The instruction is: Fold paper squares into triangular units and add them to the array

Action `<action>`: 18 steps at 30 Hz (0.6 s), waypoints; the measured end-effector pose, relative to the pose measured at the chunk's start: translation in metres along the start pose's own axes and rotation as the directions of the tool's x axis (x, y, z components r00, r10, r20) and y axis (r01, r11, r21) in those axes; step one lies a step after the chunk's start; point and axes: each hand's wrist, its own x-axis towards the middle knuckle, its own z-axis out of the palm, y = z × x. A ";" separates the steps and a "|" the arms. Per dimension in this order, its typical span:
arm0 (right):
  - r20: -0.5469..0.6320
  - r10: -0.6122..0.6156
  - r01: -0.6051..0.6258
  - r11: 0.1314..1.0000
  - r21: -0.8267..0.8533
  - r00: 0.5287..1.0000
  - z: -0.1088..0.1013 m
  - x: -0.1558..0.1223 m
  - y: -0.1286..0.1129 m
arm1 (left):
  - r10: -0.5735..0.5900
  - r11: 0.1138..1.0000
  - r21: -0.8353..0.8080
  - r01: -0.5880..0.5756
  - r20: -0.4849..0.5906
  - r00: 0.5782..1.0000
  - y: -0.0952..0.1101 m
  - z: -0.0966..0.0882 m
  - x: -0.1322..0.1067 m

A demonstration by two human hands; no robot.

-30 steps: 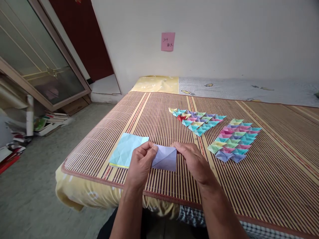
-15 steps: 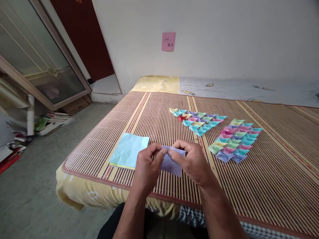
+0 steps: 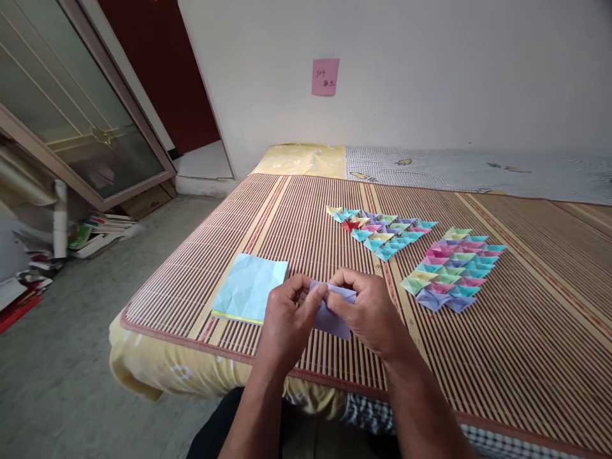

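Note:
A purple sheet of paper [image 3: 331, 323] is held above the front of the bamboo mat, its far edge folded over toward me. My left hand [image 3: 292, 312] pinches the left part of that folded edge between thumb and fingers. On the other side, my right hand [image 3: 364, 307] grips the fold, its thumb close against the left thumb. Part of the paper is hidden behind my fingers. Just left of my hands lies a stack of creased light blue paper [image 3: 248, 287], with a yellow edge showing underneath.
Two groups of small folded paper boats, one at the back [image 3: 382, 231] and one at the right [image 3: 452, 271], rest on the bamboo mat [image 3: 191, 268] covering the bed. A pink note [image 3: 326, 77] is stuck to the wall. Books [image 3: 102, 233] lie on the floor at left.
My thumbs have shifted slightly along the purple paper's folded edge, and the flap now lies a little further over. The whole view has moved slightly.

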 end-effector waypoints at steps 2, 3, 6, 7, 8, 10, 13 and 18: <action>0.016 -0.015 0.015 1.000 0.011 1.000 -0.001 0.000 0.000 | -0.022 0.998 -0.051 0.022 -0.004 1.000 -0.003 -0.002 0.001; 0.032 -0.024 0.023 0.999 0.026 0.999 -0.001 0.000 0.000 | -0.032 0.996 -0.079 0.031 -0.002 0.999 -0.004 -0.002 0.001; 0.087 -0.028 0.021 0.996 0.082 0.996 -0.004 0.000 0.002 | -0.064 0.974 -0.213 0.075 0.061 0.996 -0.008 -0.004 0.002; 0.098 -0.018 0.009 0.996 0.091 0.995 -0.004 0.000 0.003 | -0.076 0.958 -0.270 0.097 0.087 0.993 -0.010 -0.005 0.002; 0.101 -0.005 -0.005 0.995 0.095 0.995 -0.005 0.000 0.004 | -0.089 0.938 -0.326 0.121 0.111 0.990 -0.011 -0.004 0.002; 0.079 0.021 -0.030 0.993 0.115 0.997 -0.006 0.000 0.005 | -0.116 0.888 -0.429 0.166 0.140 0.983 -0.014 -0.002 0.002; 0.043 0.075 -0.082 0.977 0.196 0.996 -0.007 0.001 0.005 | -0.172 0.815 -0.539 0.214 0.128 0.977 -0.014 0.001 0.003; 0.128 0.166 -0.196 0.942 0.272 0.978 -0.007 0.003 0.006 | -0.245 0.702 -0.656 0.276 0.141 0.959 -0.013 0.004 0.005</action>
